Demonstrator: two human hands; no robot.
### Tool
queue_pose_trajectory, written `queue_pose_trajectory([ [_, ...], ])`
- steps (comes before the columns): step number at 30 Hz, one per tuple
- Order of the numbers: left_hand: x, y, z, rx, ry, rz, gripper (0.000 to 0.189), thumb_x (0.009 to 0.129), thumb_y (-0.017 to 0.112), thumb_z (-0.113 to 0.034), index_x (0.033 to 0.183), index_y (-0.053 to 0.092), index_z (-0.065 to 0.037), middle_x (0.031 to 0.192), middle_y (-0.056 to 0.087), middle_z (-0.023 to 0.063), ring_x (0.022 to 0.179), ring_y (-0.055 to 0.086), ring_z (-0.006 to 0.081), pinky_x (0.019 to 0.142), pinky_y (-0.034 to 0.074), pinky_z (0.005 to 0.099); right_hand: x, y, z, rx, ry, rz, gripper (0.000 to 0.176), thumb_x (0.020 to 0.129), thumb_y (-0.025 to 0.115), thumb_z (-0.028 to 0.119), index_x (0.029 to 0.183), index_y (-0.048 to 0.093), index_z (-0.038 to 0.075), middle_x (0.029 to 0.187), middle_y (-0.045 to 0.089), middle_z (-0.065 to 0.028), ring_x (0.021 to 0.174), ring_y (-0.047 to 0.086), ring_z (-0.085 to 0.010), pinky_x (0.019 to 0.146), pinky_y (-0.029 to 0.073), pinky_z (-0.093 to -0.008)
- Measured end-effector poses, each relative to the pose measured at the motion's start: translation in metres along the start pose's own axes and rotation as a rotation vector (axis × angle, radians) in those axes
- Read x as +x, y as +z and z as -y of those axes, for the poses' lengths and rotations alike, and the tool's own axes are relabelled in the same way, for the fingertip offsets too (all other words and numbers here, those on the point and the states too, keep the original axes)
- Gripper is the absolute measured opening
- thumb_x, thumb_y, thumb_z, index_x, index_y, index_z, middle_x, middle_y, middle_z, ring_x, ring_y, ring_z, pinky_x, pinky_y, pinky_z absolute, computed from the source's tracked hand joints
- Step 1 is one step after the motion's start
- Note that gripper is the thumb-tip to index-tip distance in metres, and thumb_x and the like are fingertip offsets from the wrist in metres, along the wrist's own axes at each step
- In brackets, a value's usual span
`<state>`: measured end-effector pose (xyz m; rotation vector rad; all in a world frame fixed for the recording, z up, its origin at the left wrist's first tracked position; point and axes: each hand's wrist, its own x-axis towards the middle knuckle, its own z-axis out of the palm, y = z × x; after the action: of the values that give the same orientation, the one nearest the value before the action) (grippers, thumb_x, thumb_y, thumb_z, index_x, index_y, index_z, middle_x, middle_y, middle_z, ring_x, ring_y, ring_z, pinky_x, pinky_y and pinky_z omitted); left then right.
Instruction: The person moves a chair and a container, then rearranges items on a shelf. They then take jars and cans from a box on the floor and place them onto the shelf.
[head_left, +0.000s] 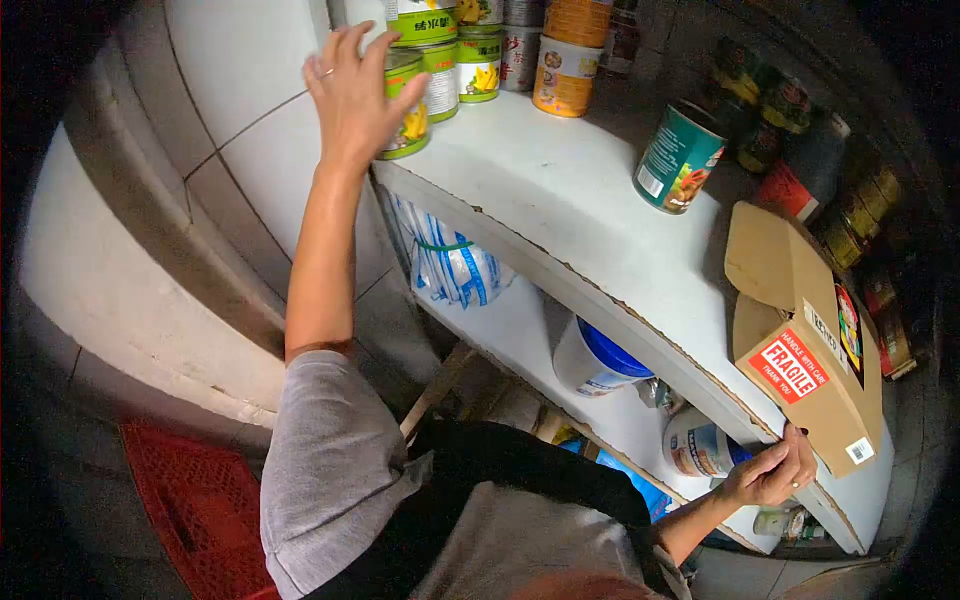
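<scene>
Left fingers (377, 48) spread at green can (412, 128); right fingers (798, 460) curled by carton (822, 425) (hold unclear)

Green-labelled can (414, 128) and cardboard box (800, 432) at opposite ends of the white shelf (560, 170).
The can stands upright at the shelf's left front corner, partly covered from above, yellow food pictured on its label; the brown box sits at the shelf's right end, along the front edge, one flap turned outward, its top partly open, a red-and-white FRAGILE sticker and a small white barcode label on its side.
</scene>
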<state>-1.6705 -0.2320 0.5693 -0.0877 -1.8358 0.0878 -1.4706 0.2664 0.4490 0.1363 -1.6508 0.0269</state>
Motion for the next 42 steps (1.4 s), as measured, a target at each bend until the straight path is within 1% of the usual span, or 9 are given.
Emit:
queue_pose_trajectory([
  [9, 0.018, 0.001, -0.047, -0.137, 0.134, -0.309, 0.061, 0.077, 0.07, -0.044, 0.126, 0.054, -0.012, 0.135, 0.043, 0.0124, 0.127, 0.035, 0.0342, 0.104, 0.025, 0.0512, 0.003, 0.001, 0.003, -0.012, 0.066, 0.026, 0.018, 0.088, 0.052, 0.01, 0.091, 0.067, 0.001, 0.084, 0.063, -0.0101, 0.077, 0.055, -0.0246, 0.077, 0.039, -0.0369],
  [14, 0.063, 0.024, -0.168, -0.79, 0.256, 0.244, 0.079, 0.072, 0.071, -0.051, 0.125, 0.049, 0.004, 0.112, 0.057, 0.029, 0.108, 0.055, 0.0368, 0.092, 0.044, 0.0419, 0.004, 0.001, 0.007, -0.005, 0.074, 0.009, 0.018, 0.088, 0.052, 0.012, 0.089, 0.067, 0.002, 0.082, 0.062, -0.0095, 0.079, 0.054, -0.0242, 0.077, 0.039, -0.0364],
  [16, 0.094, 0.016, -0.204, -0.665, 0.214, 0.874, 0.091, 0.061, 0.066, -0.073, 0.097, 0.065, 0.011, 0.09, 0.065, 0.0282, 0.087, 0.065, 0.038, 0.08, 0.051, 0.0406, 0.004, -0.002, 0.007, -0.003, 0.077, 0.02, 0.018, 0.088, 0.052, 0.012, 0.089, 0.067, 0.002, 0.083, 0.062, -0.0097, 0.079, 0.054, -0.024, 0.077, 0.039, -0.0365],
  [19, 0.084, 0.041, -0.236, -0.737, 0.185, 0.855, 0.085, 0.06, 0.065, -0.072, 0.084, 0.068, 0.009, 0.089, 0.066, 0.0276, 0.085, 0.066, 0.0359, 0.079, 0.05, 0.041, 0.006, -0.005, 0.008, -0.01, 0.07, 0.035, 0.018, 0.088, 0.053, 0.012, 0.089, 0.068, 0.001, 0.083, 0.061, -0.0103, 0.079, 0.053, -0.024, 0.078, 0.04, -0.0372],
  [22, 0.083, 0.038, -0.226, -0.782, 0.198, 0.862, 0.086, 0.06, 0.066, -0.072, 0.088, 0.068, 0.01, 0.089, 0.065, 0.0292, 0.084, 0.065, 0.0369, 0.077, 0.05, 0.0398, 0.005, -0.006, 0.008, 0.001, 0.076, 0.055, 0.018, 0.088, 0.053, 0.01, 0.091, 0.068, 0.001, 0.083, 0.061, -0.011, 0.08, 0.053, -0.0256, 0.08, 0.04, -0.0378],
  [25, 0.077, 0.029, -0.193, -0.82, 0.194, 0.774, 0.104, 0.058, 0.07, -0.067, 0.129, 0.049, 0.006, 0.118, 0.056, 0.0296, 0.111, 0.056, 0.0369, 0.096, 0.043, 0.0362, 0.008, -0.008, 0.007, 0.011, 0.054, 0.061, 0.018, 0.088, 0.053, 0.01, 0.093, 0.068, 0.0, 0.084, 0.061, -0.0117, 0.081, 0.054, -0.0267, 0.079, 0.041, -0.0384],
  [29, 0.07, 0.064, -0.121, -0.712, 0.218, 0.641, 0.085, 0.068, 0.069, -0.056, 0.13, 0.049, 0.0, 0.129, 0.051, 0.024, 0.115, 0.054, 0.0339, 0.097, 0.043, 0.0397, 0.003, -0.004, 0.002, -0.013, 0.031, 0.037, 0.018, 0.087, 0.056, 0.012, 0.094, 0.069, 0.002, 0.086, 0.063, -0.0117, 0.081, 0.055, -0.027, 0.078, 0.042, -0.039],
  [31, 0.08, -0.011, -0.112, -0.705, -0.043, 0.943, 0.08, 0.064, 0.071, -0.048, 0.128, 0.054, -0.004, 0.14, 0.044, 0.0164, 0.129, 0.04, 0.0301, 0.105, 0.035, 0.0442, 0.0, -0.002, -0.001, -0.033, 0.029, 0.027, 0.018, 0.087, 0.056, 0.012, 0.094, 0.07, 0.003, 0.086, 0.064, -0.0108, 0.079, 0.055, -0.0257, 0.079, 0.041, -0.0375],
  [42, 0.058, 0.066, -0.05, -0.055, 0.258, 0.518, 0.06, 0.077, 0.067, -0.036, 0.127, 0.053, -0.006, 0.124, 0.054, 0.0225, 0.111, 0.054, 0.0373, 0.095, 0.042, 0.0432, -0.002, -0.001, -0.001, 0.011, 0.025, 0.013, 0.011, 0.082, 0.059, 0.007, 0.087, 0.069, 0.004, 0.087, 0.067, -0.0073, 0.082, 0.059, -0.0221, 0.08, 0.042, -0.0351],
])
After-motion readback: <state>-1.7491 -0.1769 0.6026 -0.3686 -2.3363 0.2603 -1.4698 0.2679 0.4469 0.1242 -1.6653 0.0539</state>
